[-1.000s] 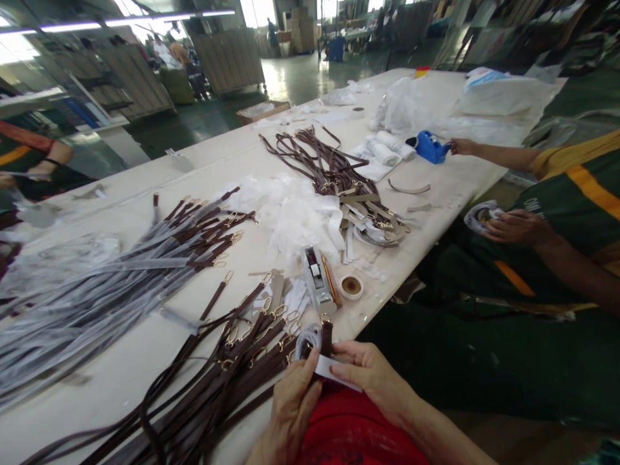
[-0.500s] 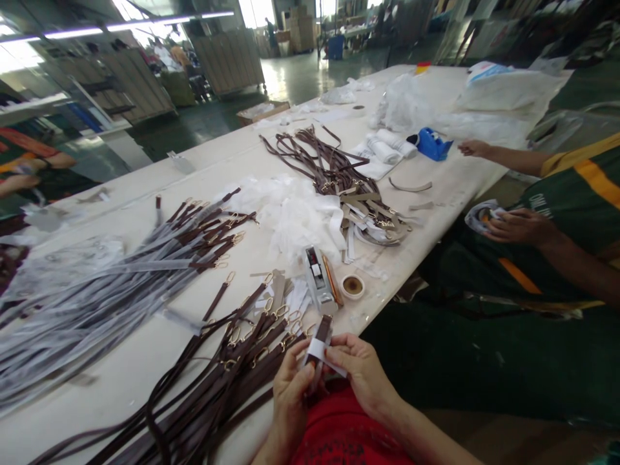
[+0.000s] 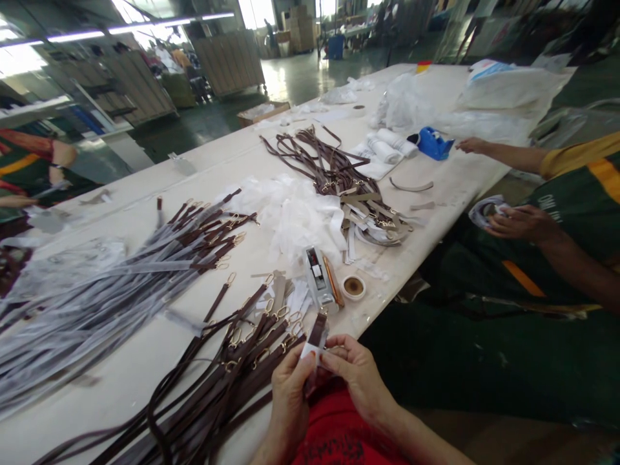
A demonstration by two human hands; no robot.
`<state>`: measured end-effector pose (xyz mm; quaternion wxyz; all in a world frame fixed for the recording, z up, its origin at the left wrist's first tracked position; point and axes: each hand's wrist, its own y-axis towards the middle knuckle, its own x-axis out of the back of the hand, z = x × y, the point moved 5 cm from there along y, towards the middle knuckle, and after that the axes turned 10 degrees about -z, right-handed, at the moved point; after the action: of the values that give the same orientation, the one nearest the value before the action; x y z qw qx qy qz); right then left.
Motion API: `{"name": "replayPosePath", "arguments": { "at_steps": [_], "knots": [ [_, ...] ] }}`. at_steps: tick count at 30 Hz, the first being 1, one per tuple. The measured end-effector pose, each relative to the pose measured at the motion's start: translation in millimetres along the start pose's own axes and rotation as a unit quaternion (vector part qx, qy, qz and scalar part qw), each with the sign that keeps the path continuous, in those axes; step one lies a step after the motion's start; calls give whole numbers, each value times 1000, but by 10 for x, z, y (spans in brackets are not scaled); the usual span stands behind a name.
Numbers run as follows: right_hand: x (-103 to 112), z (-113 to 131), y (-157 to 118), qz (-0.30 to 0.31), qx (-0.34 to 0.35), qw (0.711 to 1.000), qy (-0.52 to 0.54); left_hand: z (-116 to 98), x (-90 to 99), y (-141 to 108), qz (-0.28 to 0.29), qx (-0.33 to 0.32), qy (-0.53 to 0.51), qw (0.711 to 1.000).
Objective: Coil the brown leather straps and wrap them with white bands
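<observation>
Between my hands, close to the table's near edge, is a dark brown strap [image 3: 317, 328] with a white strip [image 3: 311, 352] across it. My left hand [image 3: 292, 387] pinches the strap and the strip from the left. Closed around the strip's right side are the fingers of my right hand [image 3: 352, 368]. Left of my hands lie several brown straps [image 3: 227, 381] with gold-coloured metal clasps. Just beyond my fingers stand a grey tape dispenser [image 3: 320, 284] and a tape roll [image 3: 353, 287].
Plastic-wrapped straps [image 3: 159, 271] cover the table's left part. White wrapping [image 3: 290, 216] and another strap pile [image 3: 334, 165] lie mid-table. At right, a co-worker's hand [image 3: 472, 145] is beside a blue dispenser [image 3: 434, 143]; the other hand [image 3: 520, 223] holds a coiled bundle. Another person [image 3: 33, 165] is at far left.
The white strip now lies wrapped more closely over the strap, and my right fingers have moved slightly left. At far left, the other person's arms have shifted.
</observation>
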<state>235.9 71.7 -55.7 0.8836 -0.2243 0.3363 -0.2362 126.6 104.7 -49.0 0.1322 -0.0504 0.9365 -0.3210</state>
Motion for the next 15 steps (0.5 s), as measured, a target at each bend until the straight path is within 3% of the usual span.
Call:
{"name": "replayPosePath", "arguments": {
  "at_steps": [15],
  "knots": [
    [-87,-8,-38,46,-113,993,8,30,57,42,43,33,-7,999]
  ]
}}
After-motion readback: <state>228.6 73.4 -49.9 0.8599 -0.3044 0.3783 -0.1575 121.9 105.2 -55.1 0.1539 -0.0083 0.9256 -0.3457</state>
